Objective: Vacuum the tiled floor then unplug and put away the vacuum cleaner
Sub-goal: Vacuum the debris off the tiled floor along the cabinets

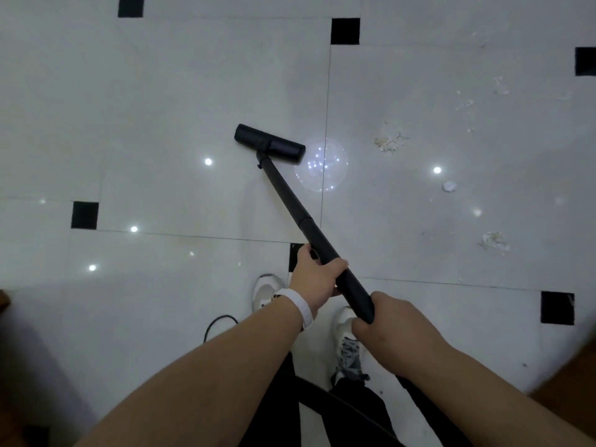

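Gripping: left hand (pixel 314 279) and right hand (pixel 390 321), fingers wrapped closed around one black vacuum wand (pixel 290 201).
Floor head (pixel 269 142): one, flat on tiled floor (pixel 161 108).
Debris clumps (pixel 388 142): several, 2 o'clock of head.

I count one wand (pixel 292 204) with one head (pixel 269 142), held in my two hands, left (pixel 314 279) and right (pixel 390 321). One wristband (pixel 301 306). Two shoes (pixel 266 290), one cord (pixel 219 324). Six black tile insets (pixel 345 31). Litter clumps (pixel 388 142) on the right: perhaps seven, though the far ones blur together.
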